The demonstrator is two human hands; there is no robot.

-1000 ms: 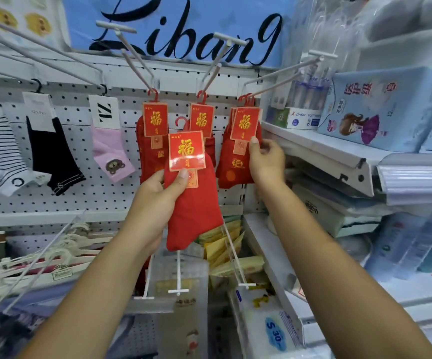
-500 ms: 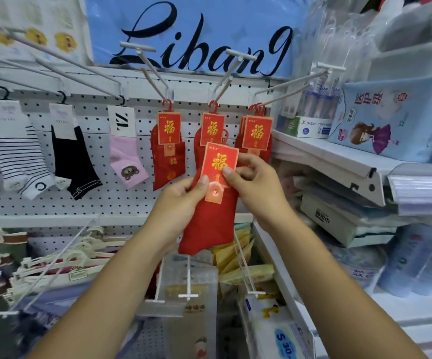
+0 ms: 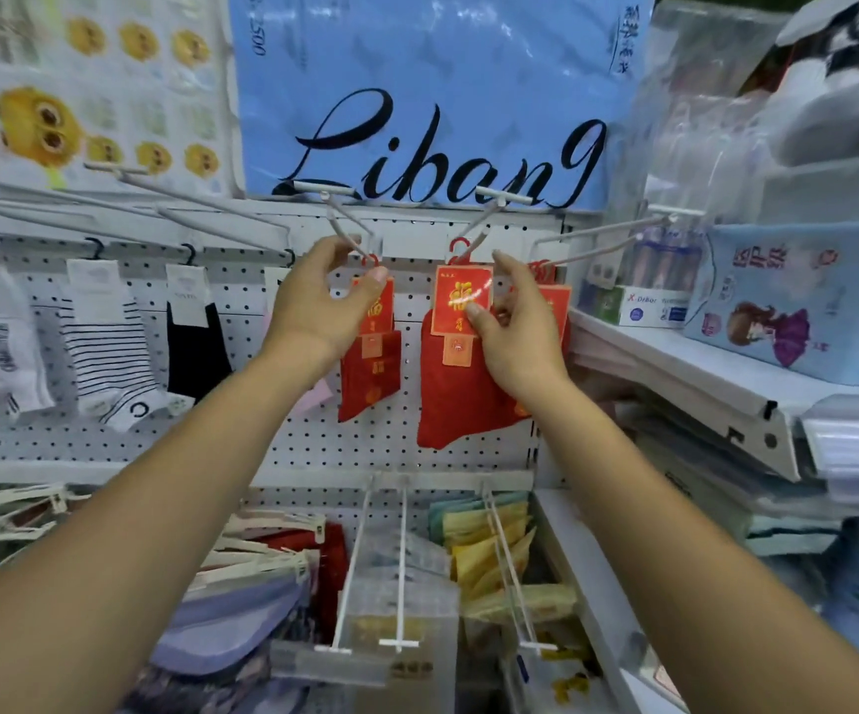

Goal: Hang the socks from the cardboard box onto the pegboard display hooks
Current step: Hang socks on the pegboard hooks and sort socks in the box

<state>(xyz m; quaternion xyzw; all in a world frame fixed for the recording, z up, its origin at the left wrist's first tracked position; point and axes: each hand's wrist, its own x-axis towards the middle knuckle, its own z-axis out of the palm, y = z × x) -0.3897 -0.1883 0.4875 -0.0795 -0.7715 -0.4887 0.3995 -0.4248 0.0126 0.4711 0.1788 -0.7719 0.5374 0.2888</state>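
Both my arms are raised, forearms bare, reaching forward and up. My left hand [image 3: 322, 301] is cupped, thumb out to the right; grip unclear. My right hand [image 3: 515, 327] pinches a red sock [image 3: 448, 404] by its card, thumb on front, forefinger lifted.

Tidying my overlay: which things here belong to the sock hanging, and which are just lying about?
Job: held sock, right hand, left hand, middle hook, hung red socks, pegboard.
Idle: striped socks, black sock, banner, yellow packets, shelf box.
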